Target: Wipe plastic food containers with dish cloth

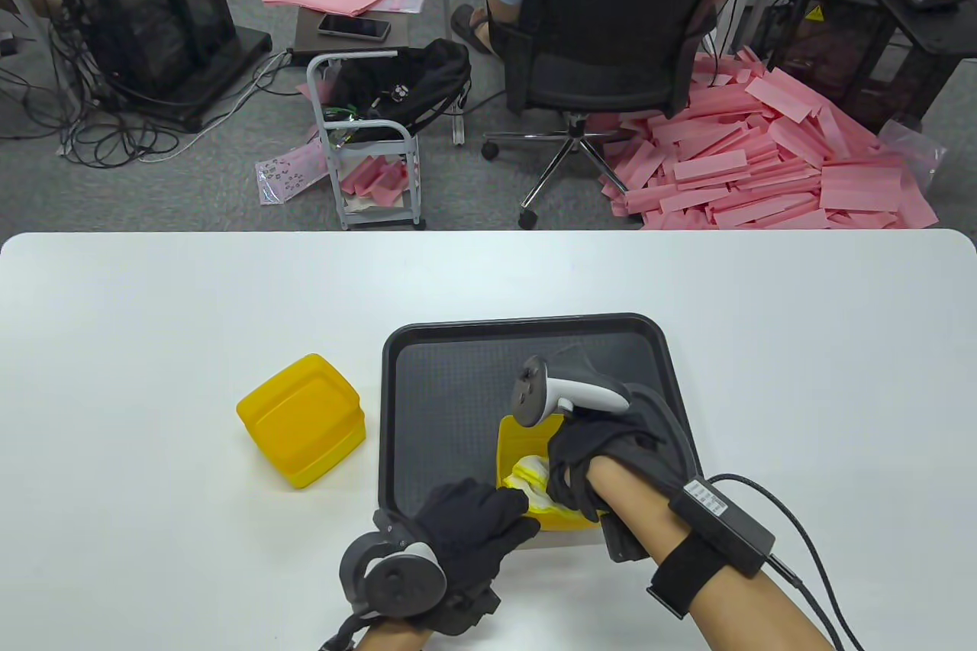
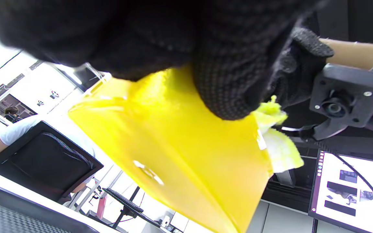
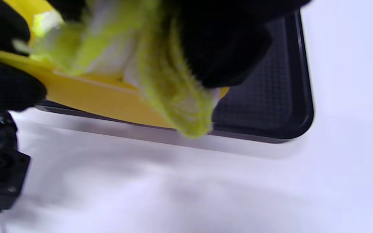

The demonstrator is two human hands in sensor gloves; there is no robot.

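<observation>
The left hand (image 1: 473, 521) grips the near edge of a yellow container (image 1: 527, 445), held tilted over the 6 o'clock part of the black tray (image 1: 458, 346). The right hand (image 1: 588, 468) curls around a yellow-white dish cloth (image 1: 534, 479), pressing it inside the container. The container's opening faces up; its long axis can't be judged, since the hands hide most of it. Yellow stacked containers (image 1: 301, 418) sit at the tray's 9 o'clock.

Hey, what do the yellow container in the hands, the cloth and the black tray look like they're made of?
Yellow container: probably glossy plastic, with bright highlights on a smooth wall.
Dish cloth: soft, fuzzy yellow-green and white fabric, likely microfibre or terry.
Tray: likely matte black plastic, with a fine textured floor and a smooth raised rim.
</observation>
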